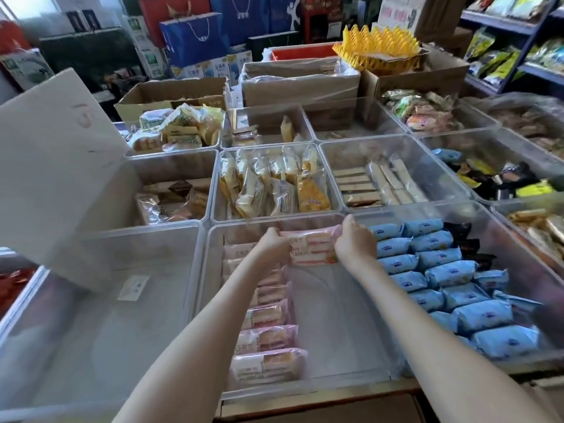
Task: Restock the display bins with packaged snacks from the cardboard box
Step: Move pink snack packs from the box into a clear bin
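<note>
A pink snack packet [312,247] lies at the far end of the clear middle bin [335,325]. My left hand [273,244] grips its left end and my right hand [354,239] grips its right end. A row of the same pink packets [265,337] runs down the bin's left side toward me. The right half of that bin's floor is bare. A white cardboard flap [52,166] rises at the left; whether it belongs to the supply box I cannot tell.
To the right, a bin holds blue packets [448,270]. At the left stands a clear bin [91,315] with only a label inside. Farther bins hold yellow packets [274,184] and wafers [375,184]. Cardboard boxes [300,82] and shelves [518,41] stand behind.
</note>
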